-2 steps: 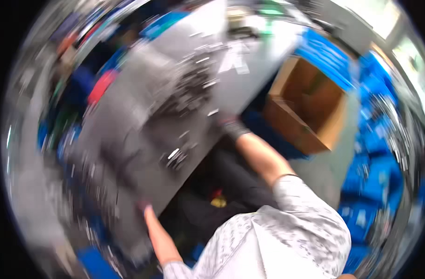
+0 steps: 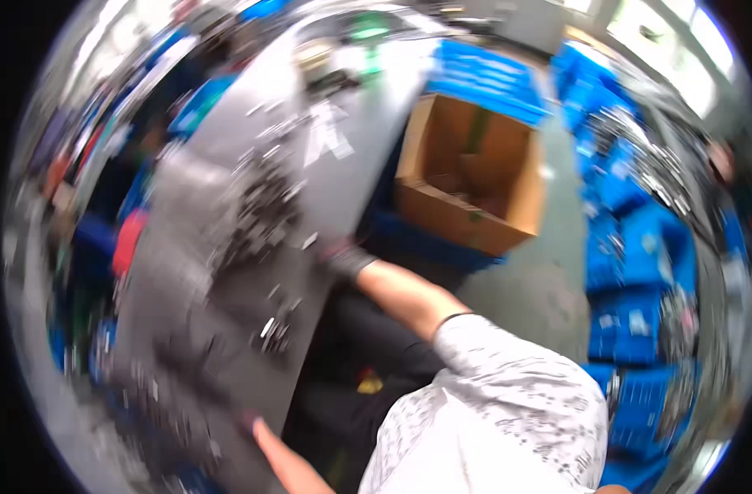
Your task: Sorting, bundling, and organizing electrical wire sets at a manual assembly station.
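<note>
Both hands are smeared by motion over a grey tabletop (image 2: 310,329). My right hand (image 2: 336,251), with a dark covering at the wrist, is at the table's right edge, nearest a small shiny piece (image 2: 310,240). Left of it lies a loose heap of small metal-looking pieces (image 2: 260,206), too blurred to name. My left hand (image 2: 244,418) is low over the near part of the table; its fingers blend into a dark blur. Between the hands lies a small cluster of shiny pieces (image 2: 273,329). Whether either hand holds anything does not show.
Right of the table, an open cardboard box (image 2: 474,218) stands by blue crates (image 2: 487,78). Stacked blue bins (image 2: 631,325) with shiny contents line the far right. White strips (image 2: 326,136) and a green object (image 2: 369,33) lie farther up the table. A red item (image 2: 130,239) is at its left.
The whole view has swung, so the table, box and bins appear farther left and turned. My hands keep about the same places over the table.
</note>
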`<state>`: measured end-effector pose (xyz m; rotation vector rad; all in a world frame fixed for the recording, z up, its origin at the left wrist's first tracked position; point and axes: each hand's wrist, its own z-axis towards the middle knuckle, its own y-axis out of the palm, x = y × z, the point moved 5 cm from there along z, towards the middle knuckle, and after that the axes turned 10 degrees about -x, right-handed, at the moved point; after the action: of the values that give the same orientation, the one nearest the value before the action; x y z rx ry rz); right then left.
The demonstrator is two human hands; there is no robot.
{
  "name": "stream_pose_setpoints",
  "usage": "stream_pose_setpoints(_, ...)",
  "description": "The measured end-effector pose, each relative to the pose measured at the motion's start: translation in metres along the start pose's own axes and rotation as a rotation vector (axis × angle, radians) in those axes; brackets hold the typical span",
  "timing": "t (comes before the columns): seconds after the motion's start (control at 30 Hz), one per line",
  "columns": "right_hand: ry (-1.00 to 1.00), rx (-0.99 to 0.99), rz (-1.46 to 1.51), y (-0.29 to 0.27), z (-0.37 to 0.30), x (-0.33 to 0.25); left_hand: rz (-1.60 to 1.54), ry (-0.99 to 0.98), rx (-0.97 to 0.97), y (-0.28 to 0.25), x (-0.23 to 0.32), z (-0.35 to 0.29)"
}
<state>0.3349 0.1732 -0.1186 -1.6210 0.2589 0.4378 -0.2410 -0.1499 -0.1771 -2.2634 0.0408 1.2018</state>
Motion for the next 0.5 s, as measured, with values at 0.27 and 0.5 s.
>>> stream_pose_setpoints(0.27,0.023,0.151,1.001,-0.067,-0.023,-0.063,-0.286,0.234,0.392,-0.119,-0.033,-0.089)
stream_pose_setpoints(0.5,-0.042,-0.571,1.145,-0.015,-0.033,-0.017,-0.306,0.53,0.543,-0.171,-0.006,-0.154)
